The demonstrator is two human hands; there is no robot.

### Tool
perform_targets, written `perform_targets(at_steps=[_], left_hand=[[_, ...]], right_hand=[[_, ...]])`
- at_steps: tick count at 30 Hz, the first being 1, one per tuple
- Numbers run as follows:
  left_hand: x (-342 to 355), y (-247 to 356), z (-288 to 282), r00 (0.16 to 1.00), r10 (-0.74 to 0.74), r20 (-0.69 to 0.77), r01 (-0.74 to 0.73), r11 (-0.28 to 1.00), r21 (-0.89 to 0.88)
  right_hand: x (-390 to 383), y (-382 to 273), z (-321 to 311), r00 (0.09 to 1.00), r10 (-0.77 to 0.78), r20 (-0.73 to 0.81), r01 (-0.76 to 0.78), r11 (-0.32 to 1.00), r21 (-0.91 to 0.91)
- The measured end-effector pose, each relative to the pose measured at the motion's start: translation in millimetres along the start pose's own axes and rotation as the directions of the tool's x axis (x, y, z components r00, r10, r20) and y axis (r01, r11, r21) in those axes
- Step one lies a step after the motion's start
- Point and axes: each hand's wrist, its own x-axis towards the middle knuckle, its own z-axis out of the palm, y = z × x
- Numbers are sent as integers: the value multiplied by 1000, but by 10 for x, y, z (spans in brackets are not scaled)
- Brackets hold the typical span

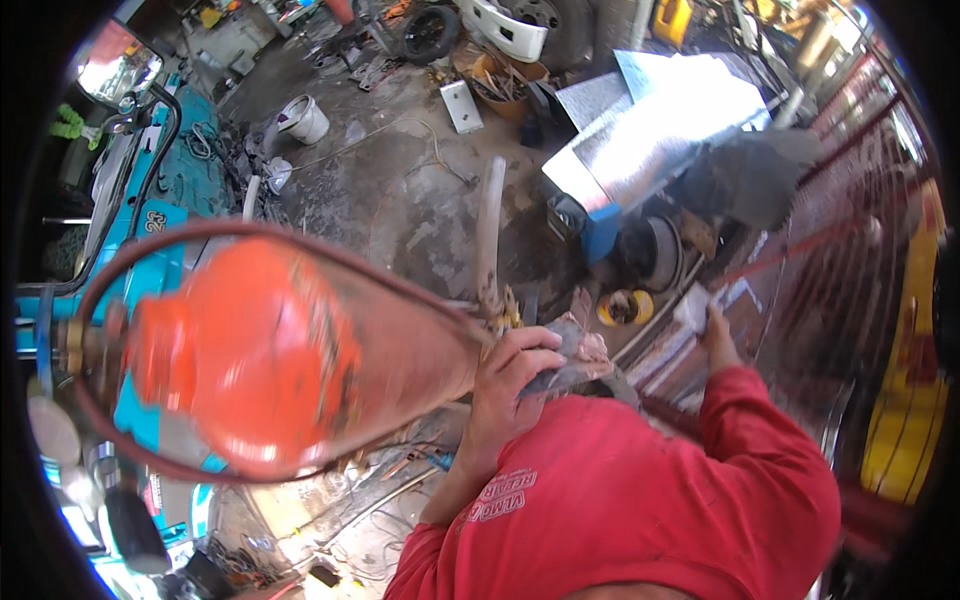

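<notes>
My left hand (508, 378) is closed around a crumpled grey, bag-like thing (565, 372) with pinkish stuff at its far end, just in front of my chest. To the right, my right hand (719, 338) grips the near side of a white, block-shaped thing (691, 308) over a long ledge; its fingers are partly hidden and slightly blurred. A large orange gas cylinder (250, 350) fills the left of the view, close to my left hand. A dark red hose (270, 228) loops around it, and a brass fitting (72, 345) shows at its far left end.
A pale upright pipe (491, 230) rises beyond my left hand. Shiny metal sheets (665, 125) lie at the far right, above a wheel rim (650, 250). A yellow tin (625, 307) stands near the ledge. A teal vehicle (190, 150) and white bucket (304, 120) are at left.
</notes>
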Motion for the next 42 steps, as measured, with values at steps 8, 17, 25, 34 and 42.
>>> perform_targets(at_steps=[8, 17, 25, 34, 42], left_hand=[[2615, -1634, 686, 984, -97, 149, 80, 990, 114], [3937, -2302, 312, 987, -144, 78, 104, 919, 380], [4167, -2814, -141, 972, -231, 53, 183, 876, 446], [5187, -4475, -856, 991, -78, -108, 111, 931, 349], [5781, -6240, -2257, 811, -258, -526, 511, 750, 421]], right_hand=[[223, -418, 419, 938, 340, 69, -306, 904, -297], [-1, -2298, 3389, 842, 158, 516, -180, 984, -9], [-637, -3336, 6113, 599, 89, 796, -12, 995, -101], [-687, -2607, 9221, 471, 378, 797, 61, 888, -457], [-718, -2367, 11777, 73, 453, 888, 289, 843, -454]])
